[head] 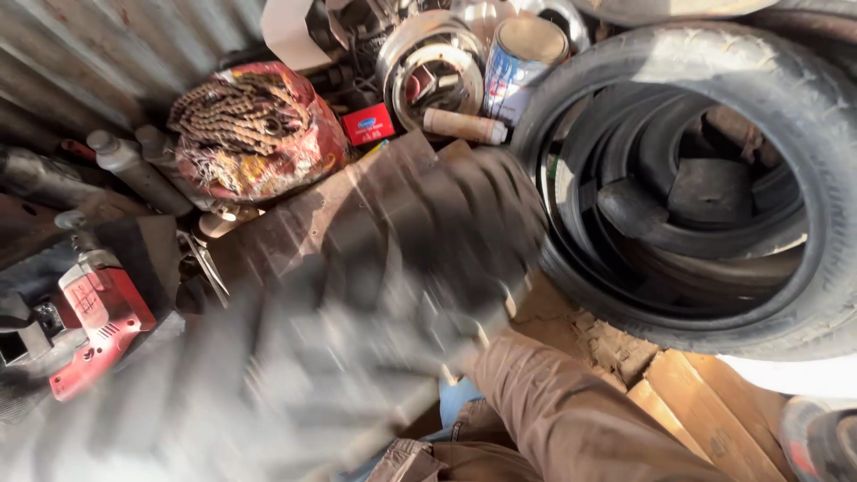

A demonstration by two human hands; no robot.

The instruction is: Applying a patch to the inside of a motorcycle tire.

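Blurring across the middle of the view, a dark gloved hand [464, 241] moves so fast that its shape is smeared; which hand it is, and whether it is wide, narrow or holding something, I cannot tell. Below it a long grey smeared shape [295, 384] runs to the lower left corner, and I cannot tell what it is. A brown sleeve [571, 419] comes up from the bottom edge toward the hand.

Just to the right of the hand lies a big black tyre [803, 116], with dark rubber strips [696, 223] coiled inside its opening. Under the tyre there are pale wooden boards [705, 411].

Behind the hand, a red bag full of rusty chains [254, 134] rests near a small red box [369, 124], a round metal part [433, 76] and a tin can [522, 62]. On the left, a red power tool [94, 321] lies on the ground, below two grey bottles [134, 165] that lean against a corrugated metal wall [89, 54].
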